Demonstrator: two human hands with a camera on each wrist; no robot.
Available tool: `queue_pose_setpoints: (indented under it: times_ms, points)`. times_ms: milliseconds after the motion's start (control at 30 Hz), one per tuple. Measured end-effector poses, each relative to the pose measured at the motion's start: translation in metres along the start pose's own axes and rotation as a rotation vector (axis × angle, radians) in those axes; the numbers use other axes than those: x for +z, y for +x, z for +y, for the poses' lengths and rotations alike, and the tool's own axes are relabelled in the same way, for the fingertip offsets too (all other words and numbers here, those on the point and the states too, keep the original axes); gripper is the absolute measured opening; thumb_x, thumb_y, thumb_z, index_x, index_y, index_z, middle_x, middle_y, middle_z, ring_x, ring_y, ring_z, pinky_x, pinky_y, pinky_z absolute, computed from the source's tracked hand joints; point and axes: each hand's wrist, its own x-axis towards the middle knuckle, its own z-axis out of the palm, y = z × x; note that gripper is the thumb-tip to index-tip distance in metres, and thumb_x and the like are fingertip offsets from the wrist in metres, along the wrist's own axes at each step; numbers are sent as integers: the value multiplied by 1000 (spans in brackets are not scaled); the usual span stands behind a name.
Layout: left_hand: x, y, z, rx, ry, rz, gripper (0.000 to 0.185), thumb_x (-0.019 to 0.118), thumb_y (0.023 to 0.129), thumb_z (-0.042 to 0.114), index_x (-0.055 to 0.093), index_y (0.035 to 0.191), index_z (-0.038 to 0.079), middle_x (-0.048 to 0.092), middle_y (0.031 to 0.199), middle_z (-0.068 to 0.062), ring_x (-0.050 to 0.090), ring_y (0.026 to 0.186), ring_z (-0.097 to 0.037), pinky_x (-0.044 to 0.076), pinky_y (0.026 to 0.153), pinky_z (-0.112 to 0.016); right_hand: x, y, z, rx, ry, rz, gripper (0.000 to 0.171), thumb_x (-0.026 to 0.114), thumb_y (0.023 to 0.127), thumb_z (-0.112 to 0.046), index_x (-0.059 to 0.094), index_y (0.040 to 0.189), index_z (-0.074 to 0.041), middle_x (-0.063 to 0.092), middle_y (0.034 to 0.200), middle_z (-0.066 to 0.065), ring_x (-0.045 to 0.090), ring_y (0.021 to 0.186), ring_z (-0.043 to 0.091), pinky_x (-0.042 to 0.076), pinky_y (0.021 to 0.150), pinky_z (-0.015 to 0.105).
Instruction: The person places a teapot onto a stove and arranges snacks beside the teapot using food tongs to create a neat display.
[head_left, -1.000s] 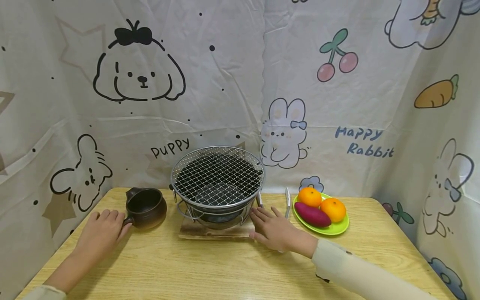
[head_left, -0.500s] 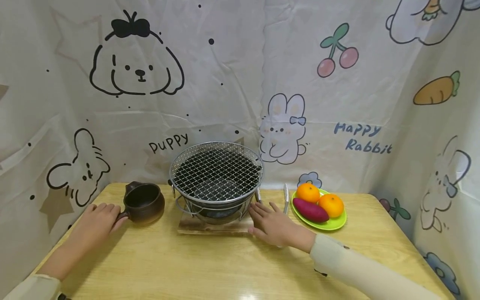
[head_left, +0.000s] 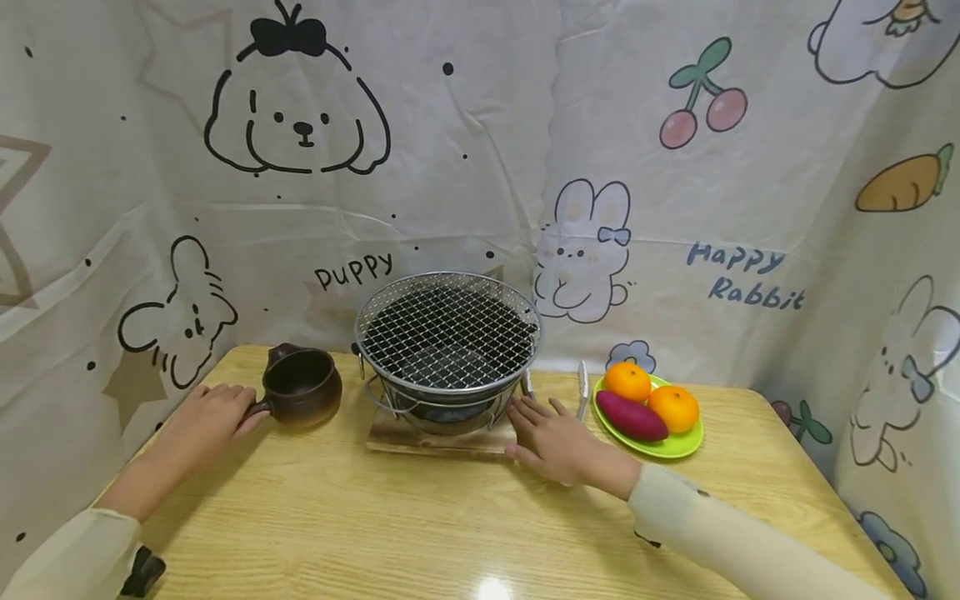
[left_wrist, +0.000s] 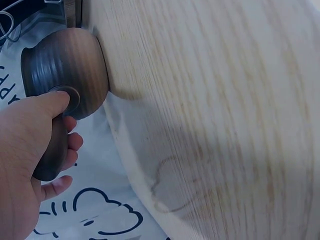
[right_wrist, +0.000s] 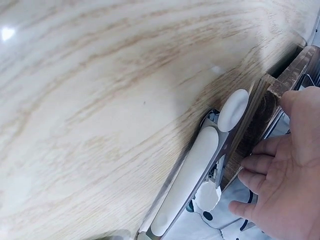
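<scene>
A: Why is the left hand [head_left: 206,414] at the pot [head_left: 302,398]?
B: It grips the handle (thumb on top).
A: And the right hand [head_left: 558,443]?
B: Open, flat over the tongs [right_wrist: 192,172], fingertips against the grill's board [head_left: 438,436].

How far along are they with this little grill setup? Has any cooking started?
Set out already: the grill stands on its wooden board, its mesh bare. In hand: the left hand grips the brown pot's handle, and the right hand lies over the tongs beside the board. Not yet done: the two oranges and the sweet potato are on the green plate, not on the mesh.
</scene>
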Motion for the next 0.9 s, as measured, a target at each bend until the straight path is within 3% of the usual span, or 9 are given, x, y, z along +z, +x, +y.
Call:
queue_pose_setpoints:
  times_ms: [200,500,900]
  points:
    - [1,3,-1,-28,-32,-52,28,75,90,19,52,77,11,47,64,4,53,61,-20,38,60,-41,2,-2,0,-6,-19,24,65,44,107,-46,44,152,0,40,160,19,39,149,38,32,118,65]
    - [7,-2,-4,5,-36,10,35,75,91,21,45,73,14,40,60,6,47,56,-15,31,55,-35,4,-2,-1,6,-29,9,65,43,107,-46,43,153,-1,39,161,19,37,150,37,30,120,63]
    - [5,1,-4,-29,-59,-38,30,76,90,20,51,75,13,43,64,3,51,62,-21,36,56,-40,2,0,0,14,-28,-15,66,41,107,-48,41,154,-2,36,163,18,35,151,37,28,121,63]
